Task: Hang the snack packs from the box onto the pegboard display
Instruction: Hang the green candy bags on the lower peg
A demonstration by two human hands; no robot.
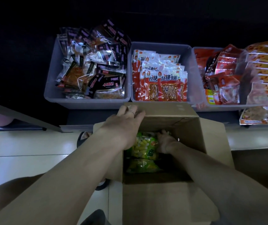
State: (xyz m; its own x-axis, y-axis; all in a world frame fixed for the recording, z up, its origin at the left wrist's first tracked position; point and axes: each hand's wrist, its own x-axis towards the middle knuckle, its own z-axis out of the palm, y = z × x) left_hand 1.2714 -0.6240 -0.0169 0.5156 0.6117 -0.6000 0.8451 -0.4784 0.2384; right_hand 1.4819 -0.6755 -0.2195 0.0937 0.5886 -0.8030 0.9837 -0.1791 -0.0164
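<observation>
Left hand [126, 118]: draped over the far-left flap of the open cardboard box [214, 143], fingers bent over the flap's edge and gripping it, knuckles up. Ring [132, 112] on one finger. Forearm crossing the box's left wall.

Right hand [164, 140]: reaching down inside the box, fingers [164, 132] pointing away toward the far wall and lying on or among the contents. Curl of the fingers not resolvable in the dim interior — grip state cannot be told.

Green-and-yellow snack packs [144, 146]: inside the box, immediately left of the right hand and touching it, directly below the left wrist. A second green pack [142, 166] nearer than the right hand, against the box's left wall.

Beyond the left hand, just past the gripped flap — three grey plastic bins in a row. Left bin [52, 78]: black-and-clear packets piled loose. Middle bin [190, 62], straight ahead of both hands: red-and-white packets standing in rows. Right bin [196, 51]: red foil packets. Further right of the right hand: orange packets [266, 65] stacked overlapping.

Below the forearms: pale floor tiles [32, 143].
</observation>
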